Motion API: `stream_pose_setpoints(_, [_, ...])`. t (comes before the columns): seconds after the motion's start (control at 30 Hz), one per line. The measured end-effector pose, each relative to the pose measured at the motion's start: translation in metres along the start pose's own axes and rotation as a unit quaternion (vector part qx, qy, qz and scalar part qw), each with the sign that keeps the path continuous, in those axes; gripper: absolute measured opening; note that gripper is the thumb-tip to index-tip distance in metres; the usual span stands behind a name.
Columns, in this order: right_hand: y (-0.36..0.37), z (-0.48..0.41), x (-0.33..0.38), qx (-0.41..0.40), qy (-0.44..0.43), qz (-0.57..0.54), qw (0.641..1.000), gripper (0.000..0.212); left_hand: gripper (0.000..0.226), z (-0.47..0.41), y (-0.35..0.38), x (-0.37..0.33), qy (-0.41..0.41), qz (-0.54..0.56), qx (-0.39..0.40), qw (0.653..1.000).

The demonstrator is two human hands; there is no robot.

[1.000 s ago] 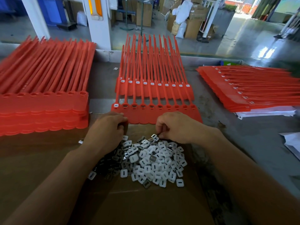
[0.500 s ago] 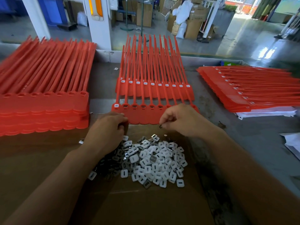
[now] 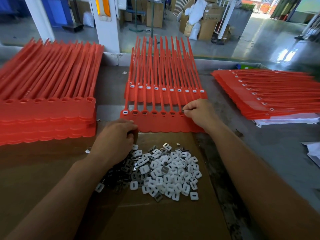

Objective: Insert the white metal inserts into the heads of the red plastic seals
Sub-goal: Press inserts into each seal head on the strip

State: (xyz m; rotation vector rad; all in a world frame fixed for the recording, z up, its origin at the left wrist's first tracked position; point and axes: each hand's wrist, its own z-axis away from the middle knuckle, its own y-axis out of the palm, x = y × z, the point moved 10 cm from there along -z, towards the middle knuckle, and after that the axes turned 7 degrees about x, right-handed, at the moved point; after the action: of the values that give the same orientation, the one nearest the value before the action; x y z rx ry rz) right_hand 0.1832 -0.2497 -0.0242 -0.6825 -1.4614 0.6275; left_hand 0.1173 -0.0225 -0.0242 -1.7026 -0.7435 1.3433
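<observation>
Red seals [image 3: 162, 122] are getting an insert [image 3: 182, 111] pinched in the right hand [image 3: 199, 112], best seated squarely, the left hand [image 3: 117, 137] resting curled, hold unseen.

We find no text we can read; print on a cardboard box [image 3: 210, 16] far behind is too blurred.

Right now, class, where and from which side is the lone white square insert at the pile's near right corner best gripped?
Probably pinch the white square insert across its side edges from above: it lies flat, slot up, on the brown cardboard sheet, with its near and right sides unobstructed.
</observation>
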Motion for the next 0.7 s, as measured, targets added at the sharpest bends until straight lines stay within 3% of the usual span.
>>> stream_pose_setpoints(0.7, [0.0069,-0.0042,0.0103,0.017,-0.033,0.087,0.995,0.018,0.036,0.0007,-0.0018,-0.0027,0.000,0.003,-0.001,1.000])
